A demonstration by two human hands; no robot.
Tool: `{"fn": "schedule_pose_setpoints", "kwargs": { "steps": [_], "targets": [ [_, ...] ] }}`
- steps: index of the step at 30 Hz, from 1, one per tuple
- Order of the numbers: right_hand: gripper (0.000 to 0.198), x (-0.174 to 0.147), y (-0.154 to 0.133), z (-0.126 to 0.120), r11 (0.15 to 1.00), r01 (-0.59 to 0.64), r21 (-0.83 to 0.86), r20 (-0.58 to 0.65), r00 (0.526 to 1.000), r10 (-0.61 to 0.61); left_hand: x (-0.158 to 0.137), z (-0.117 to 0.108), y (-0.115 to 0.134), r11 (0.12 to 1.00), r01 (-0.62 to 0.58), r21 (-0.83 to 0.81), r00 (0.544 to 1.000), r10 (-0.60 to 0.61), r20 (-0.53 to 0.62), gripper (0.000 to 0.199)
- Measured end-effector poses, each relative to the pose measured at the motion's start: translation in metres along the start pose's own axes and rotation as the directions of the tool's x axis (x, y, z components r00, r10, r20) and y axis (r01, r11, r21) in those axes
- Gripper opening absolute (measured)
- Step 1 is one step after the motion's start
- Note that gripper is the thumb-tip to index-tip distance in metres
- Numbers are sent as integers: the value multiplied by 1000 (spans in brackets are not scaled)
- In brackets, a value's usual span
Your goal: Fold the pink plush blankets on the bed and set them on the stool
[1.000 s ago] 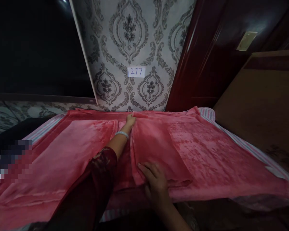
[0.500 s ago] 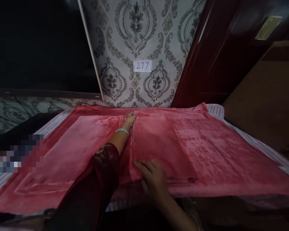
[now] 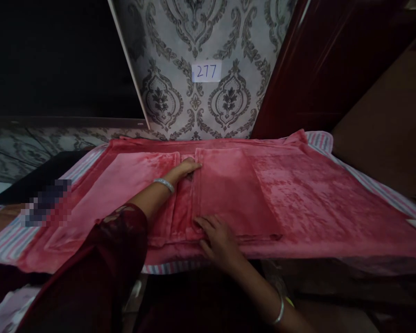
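"What's in your grip?"
"My left hand touches the far left edge of the folded plush blanket flap; my right hand, its near corner. Pinching? Can't tell."
"Risk?"
"Uneven pulling could skew it, just right of my grip."

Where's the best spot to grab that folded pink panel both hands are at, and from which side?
Probably the long left edge of the panel, near both ends, coming from the gap on its left. The panel lies flat, while that fairly straight edge borders the gap. The left hand is at its far end, the right hand at its near corner.
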State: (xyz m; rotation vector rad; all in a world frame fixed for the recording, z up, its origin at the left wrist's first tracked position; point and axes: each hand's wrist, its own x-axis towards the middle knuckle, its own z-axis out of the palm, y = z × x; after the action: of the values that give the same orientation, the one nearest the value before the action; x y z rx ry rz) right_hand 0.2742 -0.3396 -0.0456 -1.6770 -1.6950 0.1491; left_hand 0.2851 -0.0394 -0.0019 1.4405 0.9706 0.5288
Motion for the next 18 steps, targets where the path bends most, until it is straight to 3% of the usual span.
{"fn": "schedule_pose_setpoints", "kwargs": {
  "steps": [3, 7, 11, 15, 18],
  "targets": [
    [42, -7, 0, -10, 997, 46, 57, -6, 999, -46, -29, -5, -8, 991, 27, 132, 995, -40, 96, 22],
    [29, -7, 0, -11, 999, 33, 31, -8, 999, -33, -58, -7, -19, 958, -32, 284, 985, -18, 174, 24],
    [23, 0, 1, -3, 999, 34, 36, -17, 999, -34, -70, -7, -24, 968, -15, 249, 991, -19, 132, 28],
    [22, 6, -1, -2, 976, 44, 213, -194, 981, -1, -74, -8, -23, 977, 22, 212, 990, -52, 133, 26],
    [24, 7, -7, -1, 985, 58, 161, -253, 967, -16, -77, -9, -22, 982, 41, 182, 987, -68, 147, 25]
  ]
}}
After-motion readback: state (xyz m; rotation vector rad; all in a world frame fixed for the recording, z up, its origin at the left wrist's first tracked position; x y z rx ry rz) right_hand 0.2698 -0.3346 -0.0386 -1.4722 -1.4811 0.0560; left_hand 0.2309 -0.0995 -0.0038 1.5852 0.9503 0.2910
